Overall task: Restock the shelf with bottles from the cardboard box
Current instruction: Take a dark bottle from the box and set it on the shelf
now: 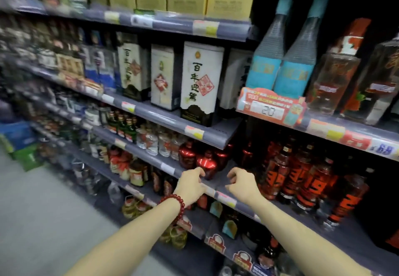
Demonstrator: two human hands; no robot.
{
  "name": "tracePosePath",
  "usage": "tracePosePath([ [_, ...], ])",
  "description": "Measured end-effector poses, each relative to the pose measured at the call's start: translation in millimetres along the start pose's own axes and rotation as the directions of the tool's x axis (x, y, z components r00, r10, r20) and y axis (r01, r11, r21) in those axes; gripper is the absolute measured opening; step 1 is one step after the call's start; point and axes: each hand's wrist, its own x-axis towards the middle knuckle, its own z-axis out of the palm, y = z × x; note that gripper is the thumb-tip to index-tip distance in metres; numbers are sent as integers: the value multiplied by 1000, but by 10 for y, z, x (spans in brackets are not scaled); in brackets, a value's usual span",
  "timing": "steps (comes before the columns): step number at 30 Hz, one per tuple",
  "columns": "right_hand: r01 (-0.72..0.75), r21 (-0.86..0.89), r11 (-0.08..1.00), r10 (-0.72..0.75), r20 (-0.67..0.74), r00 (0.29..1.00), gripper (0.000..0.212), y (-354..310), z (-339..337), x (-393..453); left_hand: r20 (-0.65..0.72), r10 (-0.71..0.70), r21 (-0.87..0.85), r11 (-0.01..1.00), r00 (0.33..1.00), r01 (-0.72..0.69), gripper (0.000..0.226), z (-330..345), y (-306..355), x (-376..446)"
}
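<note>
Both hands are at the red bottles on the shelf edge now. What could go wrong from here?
The front round red bottle stands close to the shelf edge; the left hand beside it could nudge it off. The right hand could knock the crowded tall red bottles beside it. Neither hand holds anything.

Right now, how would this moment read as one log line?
left hand: empty, beside round glossy red bottle | right hand: empty | grey shelf edge

Bare shelf board lies open between the left hand's fingers and the right hand's fingers. A round red bottle blocks just beyond the left fingertips; tall red-labelled bottles wall off the space beside the right ones.
</note>
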Motion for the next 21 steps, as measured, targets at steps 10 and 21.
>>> tracePosePath([
  [10, 421, 59, 905, -418, 302, 857, 26, -1931, 1108, 668, -403, -351, 20, 920, 845, 392, 22, -1543, -1369, -401],
  [21, 700, 303, 647, -735, 493, 466, 25, -3820, 2262, 684, -682, -625, -180, 648, 381, 740, 33, -2640, -2289, -1349],
])
